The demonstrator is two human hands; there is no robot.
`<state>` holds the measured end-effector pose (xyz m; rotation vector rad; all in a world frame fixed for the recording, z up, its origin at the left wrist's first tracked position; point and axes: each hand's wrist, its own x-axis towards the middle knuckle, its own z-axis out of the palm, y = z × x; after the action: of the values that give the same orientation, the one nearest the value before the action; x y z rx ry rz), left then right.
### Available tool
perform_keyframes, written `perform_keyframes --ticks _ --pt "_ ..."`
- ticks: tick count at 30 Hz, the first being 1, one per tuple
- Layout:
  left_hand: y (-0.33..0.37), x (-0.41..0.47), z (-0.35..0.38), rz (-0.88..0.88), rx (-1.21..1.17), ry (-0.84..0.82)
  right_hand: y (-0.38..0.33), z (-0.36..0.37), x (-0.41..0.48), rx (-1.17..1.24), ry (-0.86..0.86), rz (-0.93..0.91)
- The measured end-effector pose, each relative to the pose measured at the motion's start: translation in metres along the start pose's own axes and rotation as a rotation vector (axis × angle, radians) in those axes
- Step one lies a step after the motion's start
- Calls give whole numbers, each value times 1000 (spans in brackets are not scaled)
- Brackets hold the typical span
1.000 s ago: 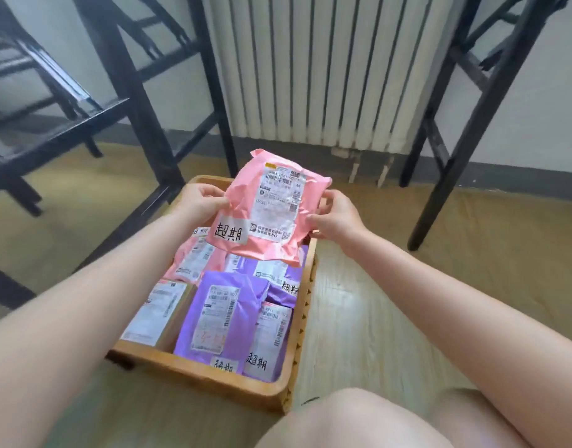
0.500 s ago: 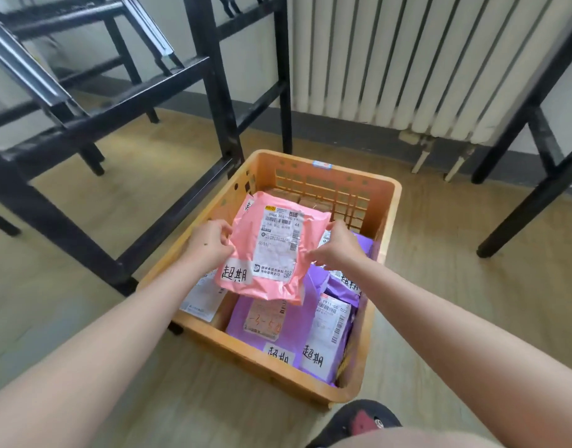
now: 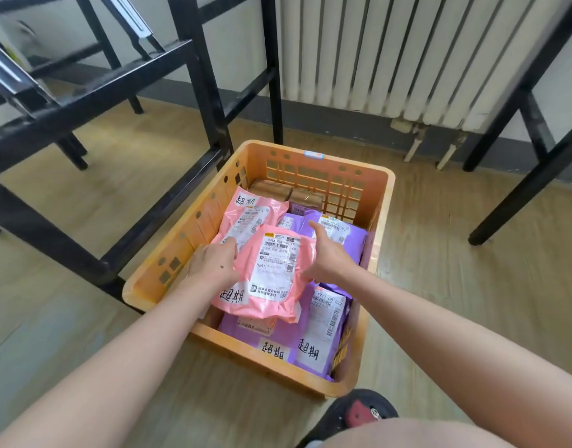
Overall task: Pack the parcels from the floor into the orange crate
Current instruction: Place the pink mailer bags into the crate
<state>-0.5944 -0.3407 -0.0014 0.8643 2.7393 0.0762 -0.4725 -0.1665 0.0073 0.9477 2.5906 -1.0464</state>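
Pink plastic mailer parcel with white shipping label (image 3: pixel 271 273) is held low inside the orange plastic slotted crate (image 3: pixel 384 202), lying over the purple mailer parcels (image 3: pixel 323 337). Left hand (image 3: pixel 213 263) grips its left edge, fingers (image 3: pixel 228 245) curled onto the top. Right hand (image 3: pixel 328 253) grips the right edge, 1 finger stretched forward. A 2nd pink mailer (image 3: pixel 249 218) lies just behind, then brown cardboard boxes (image 3: pixel 275 189) at the far wall. Crate sits on the wooden floor (image 3: pixel 439 270) beside a black metal frame (image 3: pixel 200 76), with a white radiator (image 3: pixel 407 53) behind.
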Motion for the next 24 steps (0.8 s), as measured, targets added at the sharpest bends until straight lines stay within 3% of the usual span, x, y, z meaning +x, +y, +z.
perform_keyframes --ticks 9,12,14,18,20,24 --pt "-1 -18 2 70 189 -115 -2 7 -9 -94 -157 -34" --pt "5 -19 1 30 257 -176 -3 9 -12 -285 -165 -71" --pt "11 -18 -1 33 295 -116 -4 9 -14 -416 -136 -102" --pt "27 -19 0 333 127 -19 -7 10 -16 -517 -20 -144" --pt "35 -22 0 475 56 -122 -7 11 -15 -530 31 -174" --pt "43 -20 14 489 185 -286 -4 10 -14 -561 38 -178"
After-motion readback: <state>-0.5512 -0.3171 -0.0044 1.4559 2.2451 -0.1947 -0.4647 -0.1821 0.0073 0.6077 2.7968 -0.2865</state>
